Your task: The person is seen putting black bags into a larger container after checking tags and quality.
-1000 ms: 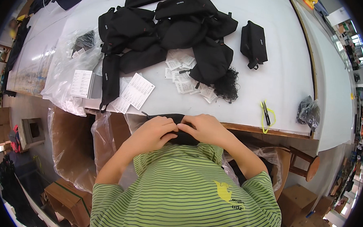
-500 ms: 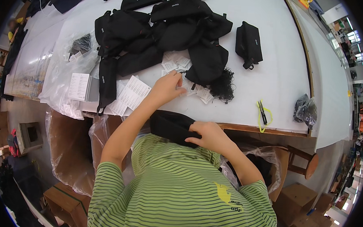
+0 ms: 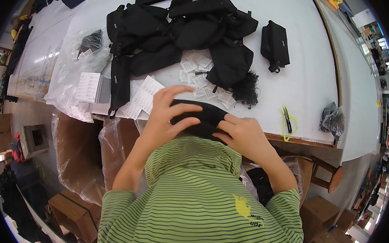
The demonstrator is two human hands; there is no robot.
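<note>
A black fabric pouch (image 3: pixel 206 115) is held at the table's front edge, close against my striped shirt. My right hand (image 3: pixel 245 135) grips its right end, thumb on the near side and fingers on the far side. At the pouch's left end, my left hand (image 3: pixel 166 115) has its fingers curved and spread apart, with nothing visible between them. Whether those fingertips touch the fabric I cannot tell. Beyond the hands lie loose white printed labels (image 3: pixel 199 81) and a tangle of thin black cords (image 3: pixel 247 91).
Black pouches (image 3: pixel 200 30) are heaped at the table's far middle, with a single pouch (image 3: pixel 275 44) to their right. Thread snips (image 3: pixel 288 120) on a yellow cord lie at front right. A stack of white cards (image 3: pixel 89 87) rests on clear plastic at left. Plastic-lined cartons (image 3: pixel 74 154) stand below.
My left hand has come back from the loose labels to the pouch's left end, its fingers spreading. My right hand has kept hold of the pouch, which has risen slightly.
</note>
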